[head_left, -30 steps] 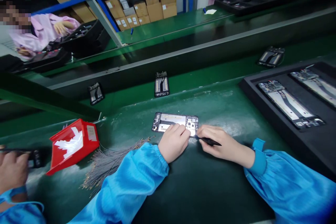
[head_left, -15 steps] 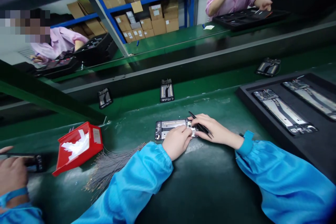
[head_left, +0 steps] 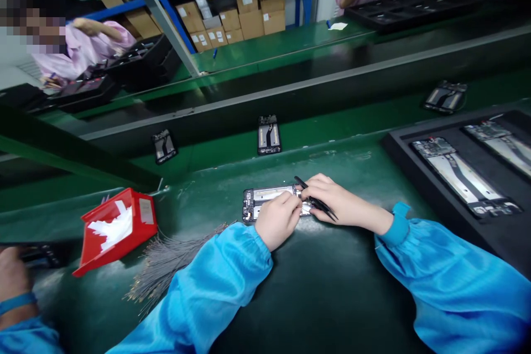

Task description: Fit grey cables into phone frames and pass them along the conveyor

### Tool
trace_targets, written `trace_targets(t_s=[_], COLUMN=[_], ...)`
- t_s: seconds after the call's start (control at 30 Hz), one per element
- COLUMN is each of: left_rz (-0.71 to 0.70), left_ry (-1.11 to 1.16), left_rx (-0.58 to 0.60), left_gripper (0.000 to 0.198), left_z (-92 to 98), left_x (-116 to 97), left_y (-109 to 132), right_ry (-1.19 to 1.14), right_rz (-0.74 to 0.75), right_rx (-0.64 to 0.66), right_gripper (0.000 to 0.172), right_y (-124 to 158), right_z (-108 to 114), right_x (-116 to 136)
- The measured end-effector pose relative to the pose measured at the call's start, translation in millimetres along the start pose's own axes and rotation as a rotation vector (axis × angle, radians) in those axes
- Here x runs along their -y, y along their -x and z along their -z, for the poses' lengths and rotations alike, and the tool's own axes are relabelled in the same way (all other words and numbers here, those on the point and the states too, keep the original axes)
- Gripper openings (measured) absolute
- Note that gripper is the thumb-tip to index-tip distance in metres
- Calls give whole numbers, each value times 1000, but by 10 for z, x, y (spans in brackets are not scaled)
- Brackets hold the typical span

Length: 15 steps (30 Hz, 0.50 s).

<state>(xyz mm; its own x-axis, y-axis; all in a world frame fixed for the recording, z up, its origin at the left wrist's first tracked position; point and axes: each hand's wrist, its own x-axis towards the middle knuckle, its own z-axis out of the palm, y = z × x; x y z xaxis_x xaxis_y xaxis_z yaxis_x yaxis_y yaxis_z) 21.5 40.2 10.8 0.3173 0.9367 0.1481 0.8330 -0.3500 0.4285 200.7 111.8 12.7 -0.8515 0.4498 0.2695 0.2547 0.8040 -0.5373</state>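
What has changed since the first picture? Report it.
The right hand has moved left, over the right end of the phone; the slim black tool it holds now sticks out beyond the fingers on the far side. The co-worker's hand has shifted left, farther out of view. Unchanged: the left hand on the phone, the red bin and the cable bundle.

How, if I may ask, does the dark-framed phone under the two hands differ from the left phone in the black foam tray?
The open, dark-framed phone lies crosswise on the green tabletop; the open tray phone lies aslant in the black foam tray. The left hand and right hand partly hide the dark-framed phone; no hand covers the tray phone. Both show a silvery plate with a dark strip.
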Motion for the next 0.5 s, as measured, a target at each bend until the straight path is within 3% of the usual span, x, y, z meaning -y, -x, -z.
trace_targets(t_s=[0.23,0.5], left_rz=[-107,-124], left_ry=[138,157], left_rx=[-50,-57], left_gripper=[20,22], left_z=[-32,-38], left_x=[25,12], left_y=[66,120], right_ry=[-39,-73], right_rz=[-10,-21], right_rx=[-23,-27], right_gripper=[22,18], right_y=[14,22], right_z=[-13,10], right_x=[2,-6])
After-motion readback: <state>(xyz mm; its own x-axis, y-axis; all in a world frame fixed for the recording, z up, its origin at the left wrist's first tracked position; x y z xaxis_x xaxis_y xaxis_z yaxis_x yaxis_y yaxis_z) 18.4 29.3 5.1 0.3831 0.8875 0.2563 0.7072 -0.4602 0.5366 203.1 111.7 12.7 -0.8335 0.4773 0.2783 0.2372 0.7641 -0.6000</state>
